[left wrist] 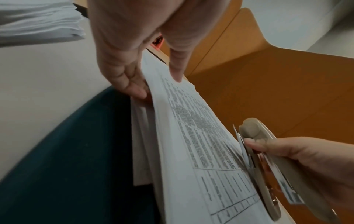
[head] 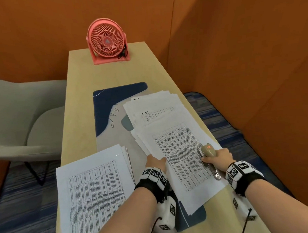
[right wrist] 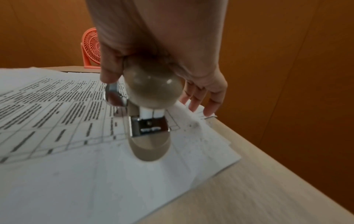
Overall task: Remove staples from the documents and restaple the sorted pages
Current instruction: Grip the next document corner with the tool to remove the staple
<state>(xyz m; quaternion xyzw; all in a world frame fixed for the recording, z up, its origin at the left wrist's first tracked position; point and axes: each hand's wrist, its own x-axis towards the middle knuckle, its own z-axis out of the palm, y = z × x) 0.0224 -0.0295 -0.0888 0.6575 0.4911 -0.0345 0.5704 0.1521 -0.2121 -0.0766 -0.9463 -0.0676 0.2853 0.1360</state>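
A printed document (head: 181, 156) of several pages lies slanted on the desk's right side. My left hand (head: 155, 162) pinches its left edge, thumb on top and fingers under the sheets (left wrist: 134, 84). My right hand (head: 218, 156) grips a beige stapler (head: 208, 151) that rests on the document's right edge; its metal base (right wrist: 149, 127) sits on the paper (right wrist: 76, 106). A second stack of printed pages (head: 94, 188) lies at the front left. More loose sheets (head: 154, 109) are fanned out behind the held document.
A pink desk fan (head: 107, 41) stands at the far end of the narrow wooden desk (head: 80, 102). A blue and grey desk mat (head: 109, 108) lies under the papers. A grey chair (head: 19, 113) is on the left; orange walls close in behind and on the right.
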